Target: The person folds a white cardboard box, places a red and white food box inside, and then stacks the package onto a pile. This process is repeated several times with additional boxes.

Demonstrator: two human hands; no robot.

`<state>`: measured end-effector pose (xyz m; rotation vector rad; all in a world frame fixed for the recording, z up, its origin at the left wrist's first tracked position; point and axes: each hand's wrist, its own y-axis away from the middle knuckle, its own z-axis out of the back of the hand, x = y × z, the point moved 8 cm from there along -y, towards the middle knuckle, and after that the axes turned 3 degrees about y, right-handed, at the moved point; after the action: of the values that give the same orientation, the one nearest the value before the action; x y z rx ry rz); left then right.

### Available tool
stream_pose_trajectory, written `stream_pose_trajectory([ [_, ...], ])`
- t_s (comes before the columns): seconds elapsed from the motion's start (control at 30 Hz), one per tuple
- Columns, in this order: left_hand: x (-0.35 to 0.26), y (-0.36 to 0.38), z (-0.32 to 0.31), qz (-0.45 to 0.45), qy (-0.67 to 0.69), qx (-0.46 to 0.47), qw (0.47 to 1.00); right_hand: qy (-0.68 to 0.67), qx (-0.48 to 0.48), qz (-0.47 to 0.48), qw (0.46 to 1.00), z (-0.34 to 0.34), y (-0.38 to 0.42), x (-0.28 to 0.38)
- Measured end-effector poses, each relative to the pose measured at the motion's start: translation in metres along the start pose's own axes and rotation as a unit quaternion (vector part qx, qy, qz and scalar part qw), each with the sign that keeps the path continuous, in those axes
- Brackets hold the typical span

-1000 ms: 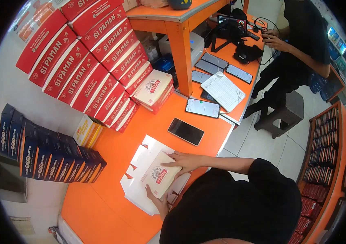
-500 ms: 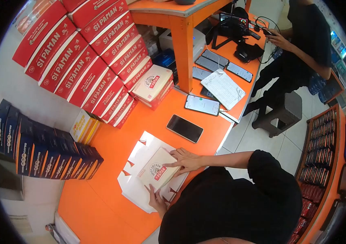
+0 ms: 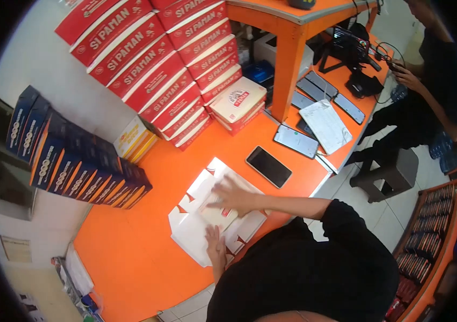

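Note:
A small cream box panel with a red and black print point(image 3: 223, 213) lies on an unfolded white carton sheet point(image 3: 187, 225) on the orange table. My right hand point(image 3: 235, 194), slightly blurred, is over the panel's upper part with its fingers spread and hides some of it. By the panel's lower left edge is my left hand point(image 3: 216, 247), open, its fingers stretched out over the sheet. Whether either hand touches the card cannot be made out. Triangular red marks show along the sheet's edges.
Stacked red boxes point(image 3: 158, 80) stand at the back, dark blue boxes point(image 3: 78, 161) to the left. A black-screened phone point(image 3: 269, 166) lies near the sheet, with several other phones and a paper pad point(image 3: 326, 126) beyond. Another person point(image 3: 437, 80) stands beside a dark stool point(image 3: 386, 174).
My right hand has shifted from the panel's right side across its upper part, fingers now spread. My left hand's fingers have straightened. The whole view has turned and shifted.

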<state>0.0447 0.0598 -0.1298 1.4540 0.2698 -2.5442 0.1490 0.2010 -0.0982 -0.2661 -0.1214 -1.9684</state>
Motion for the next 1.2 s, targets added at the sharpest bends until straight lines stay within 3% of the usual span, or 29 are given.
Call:
stream_pose_trajectory([
  [0.07,0.001,0.005,-0.005,0.008,0.036,-0.001,0.999,0.029,-0.152,-0.013,0.988,0.062,-0.002,-0.035],
  [0.1,0.001,0.009,-0.013,0.017,0.062,0.019,0.998,-0.011,-0.1,-0.08,0.992,0.105,-0.003,-0.056],
  [0.13,0.002,0.014,-0.021,0.028,0.09,0.04,0.995,-0.007,-0.137,-0.086,0.987,0.118,-0.006,-0.089],
  [0.2,-0.029,0.01,-0.038,-0.025,-0.046,0.104,0.993,0.112,-0.186,-0.134,0.967,0.17,-0.001,-0.137],
  [0.27,-0.045,0.003,-0.055,-0.063,-0.139,0.156,0.976,0.143,-0.151,-0.172,0.963,0.175,-0.003,-0.191],
  [0.33,-0.05,-0.002,-0.063,-0.088,-0.194,0.191,0.958,0.087,-0.11,-0.187,0.972,0.157,-0.006,-0.245],
  [0.47,-0.037,-0.008,-0.066,-0.093,-0.093,0.243,0.961,0.091,-0.137,-0.23,0.959,0.168,0.006,-0.255],
  [0.6,-0.025,-0.002,-0.063,-0.029,-0.007,0.233,0.972,0.245,-0.272,-0.192,0.911,0.186,0.023,-0.208],
  [0.67,-0.03,-0.006,-0.059,-0.001,-0.008,0.227,0.974,0.069,-0.243,-0.145,0.957,0.191,0.027,-0.162],
  [0.7,-0.034,-0.008,-0.056,0.004,-0.012,0.219,0.976,0.041,-0.321,-0.1,0.941,0.181,0.038,-0.127],
  [0.73,-0.034,-0.009,-0.052,0.011,-0.017,0.209,0.978,-0.061,-0.221,-0.036,0.973,0.149,0.043,-0.095],
  [0.77,-0.022,-0.007,-0.053,0.059,0.007,0.217,0.974,-0.203,-0.138,-0.02,0.969,0.083,0.044,-0.085],
  [0.8,-0.007,-0.005,-0.053,0.107,0.03,0.221,0.969,-0.073,0.022,0.077,0.994,0.061,0.058,-0.03],
  [0.9,0.012,-0.003,-0.047,0.192,0.18,0.22,0.939,-0.072,0.193,0.057,0.977,0.0,0.106,0.006],
  [1.0,0.007,-0.003,-0.04,0.196,0.27,0.209,0.919,-0.131,0.223,0.049,0.965,-0.012,0.111,0.003],
  [1.13,-0.001,-0.009,-0.032,0.176,0.264,0.153,0.936,-0.277,0.091,0.028,0.956,0.013,0.118,-0.004],
  [1.2,-0.016,-0.015,-0.014,0.122,0.219,0.061,0.966,-0.302,0.026,0.052,0.952,0.027,0.117,-0.008],
])
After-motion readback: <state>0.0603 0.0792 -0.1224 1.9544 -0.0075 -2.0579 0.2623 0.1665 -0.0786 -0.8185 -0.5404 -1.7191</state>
